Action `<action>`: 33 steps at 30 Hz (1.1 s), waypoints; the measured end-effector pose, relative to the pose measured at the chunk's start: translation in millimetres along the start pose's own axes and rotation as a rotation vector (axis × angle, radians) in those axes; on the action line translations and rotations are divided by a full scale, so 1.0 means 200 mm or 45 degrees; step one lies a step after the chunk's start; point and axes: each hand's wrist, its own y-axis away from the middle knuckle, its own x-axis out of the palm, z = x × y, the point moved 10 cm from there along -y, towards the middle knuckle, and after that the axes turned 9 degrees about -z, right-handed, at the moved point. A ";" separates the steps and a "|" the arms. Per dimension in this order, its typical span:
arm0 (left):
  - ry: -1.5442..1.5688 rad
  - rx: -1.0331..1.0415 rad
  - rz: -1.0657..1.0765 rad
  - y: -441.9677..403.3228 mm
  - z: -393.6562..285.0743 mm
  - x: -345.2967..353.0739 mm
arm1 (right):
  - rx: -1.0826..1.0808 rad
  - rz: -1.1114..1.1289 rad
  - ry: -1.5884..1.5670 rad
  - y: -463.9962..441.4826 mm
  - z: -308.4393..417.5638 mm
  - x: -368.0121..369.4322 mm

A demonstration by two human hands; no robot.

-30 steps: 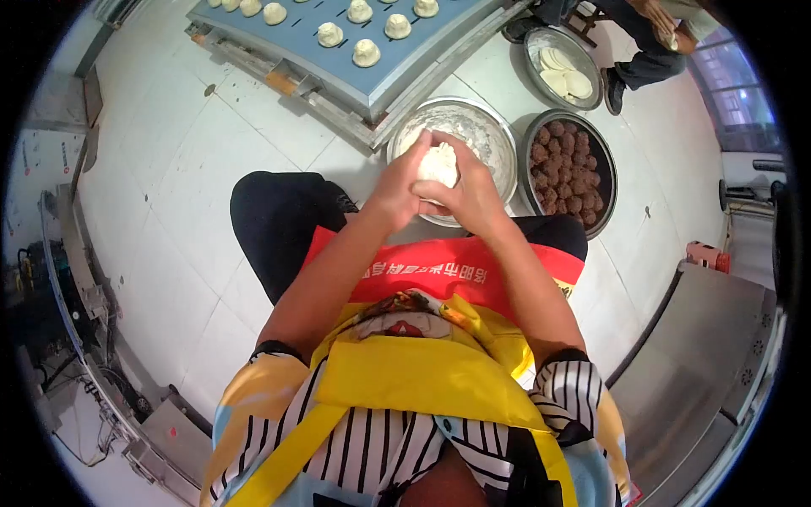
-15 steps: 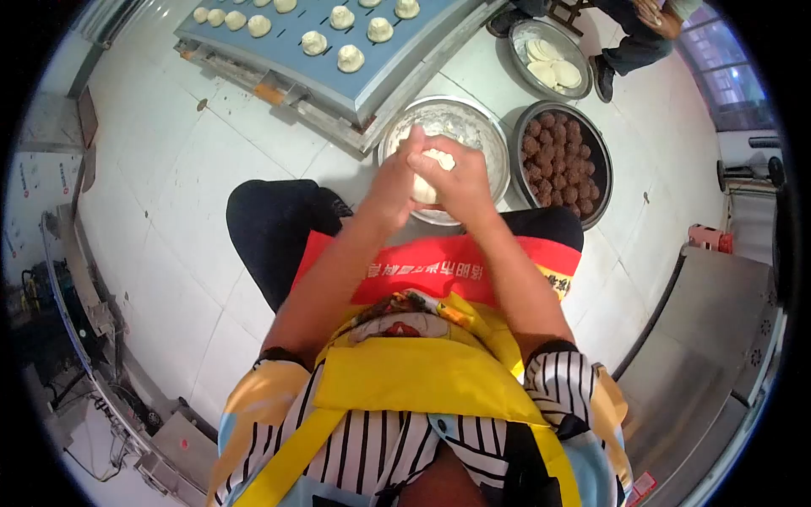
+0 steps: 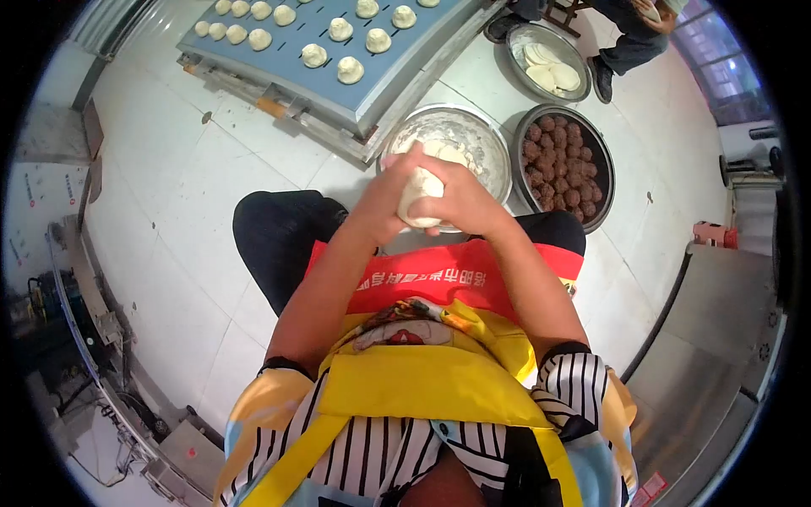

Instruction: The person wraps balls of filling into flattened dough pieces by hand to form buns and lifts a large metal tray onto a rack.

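Note:
Both my hands are cupped around one white dough bun (image 3: 420, 196), held above the near edge of a metal bowl. My left hand (image 3: 382, 203) wraps its left side, with the thumb near the top. My right hand (image 3: 466, 201) closes over the right side, its thumb lying across the lower part of the dough. A smooth, rounded end of the bun faces me; most of the fingers are hidden behind it. In the floury metal bowl (image 3: 497, 152) below are pale flat dough pieces (image 3: 449, 154), partly covered by my hands.
To the right, a dark basin (image 3: 605, 173) holds many brown filling balls (image 3: 559, 160). Beyond it, another metal bowl (image 3: 517, 69) contains dough rounds (image 3: 553, 69). Rows of shaped buns (image 3: 351, 70) sit on a blue-topped tray (image 3: 279, 72). Another person (image 3: 634, 38) sits at upper right.
The bun has tipped between my hands, so more of its smooth end shows. My right thumb has shifted down across it. More dough pieces in the bowl have come into sight.

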 end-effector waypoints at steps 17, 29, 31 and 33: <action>-0.263 0.281 -0.125 0.04 -0.09 -0.04 | 0.000 -0.066 0.124 -0.02 0.03 0.02; 0.760 -0.453 -0.306 -0.01 0.18 -0.02 | -0.152 -0.111 0.362 -0.07 0.04 0.03; 0.710 -0.472 -0.237 0.01 0.20 -0.03 | -0.317 -0.129 0.183 -0.07 0.10 0.07; 0.579 -0.554 -0.036 0.04 0.15 -0.02 | 0.031 0.103 0.118 -0.04 0.04 0.11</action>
